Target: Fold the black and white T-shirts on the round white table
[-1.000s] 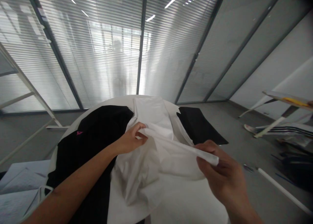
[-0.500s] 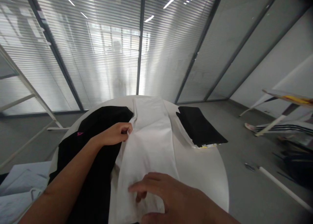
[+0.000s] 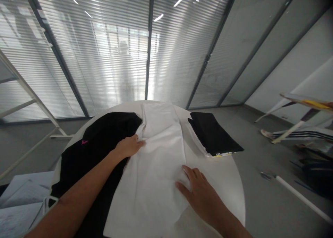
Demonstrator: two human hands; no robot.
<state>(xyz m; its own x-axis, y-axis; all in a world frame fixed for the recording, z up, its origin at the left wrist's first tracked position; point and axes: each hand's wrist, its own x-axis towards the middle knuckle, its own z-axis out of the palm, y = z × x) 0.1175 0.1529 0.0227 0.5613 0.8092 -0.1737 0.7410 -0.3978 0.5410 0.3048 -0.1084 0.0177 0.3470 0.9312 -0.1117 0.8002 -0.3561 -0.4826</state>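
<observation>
A long white garment (image 3: 158,161) lies folded down the middle of the round white table (image 3: 218,182), with a few creases across it. At its left edge my left hand (image 3: 129,146) is closed, with the edge fabric between thumb and fingers. My right hand (image 3: 195,186) rests on the garment's right edge, thumb and fingers apart. Under my left forearm spreads a black garment (image 3: 104,130) with a small pink mark. Across the table on the right is a folded black cloth item (image 3: 214,134) with a white and yellow edge.
White-covered papers or packets (image 3: 23,193) lie at the lower left beside a white metal frame (image 3: 33,95). On the floor to the right are a white pole (image 3: 301,196) and dark items (image 3: 316,175). Another table (image 3: 307,102) stands farther right, near a person's striped leg (image 3: 299,135).
My right hand has moved right and away from me, to the garment's right edge. The near part of the white garment now lies wider and flatter. My left hand stays at the left edge.
</observation>
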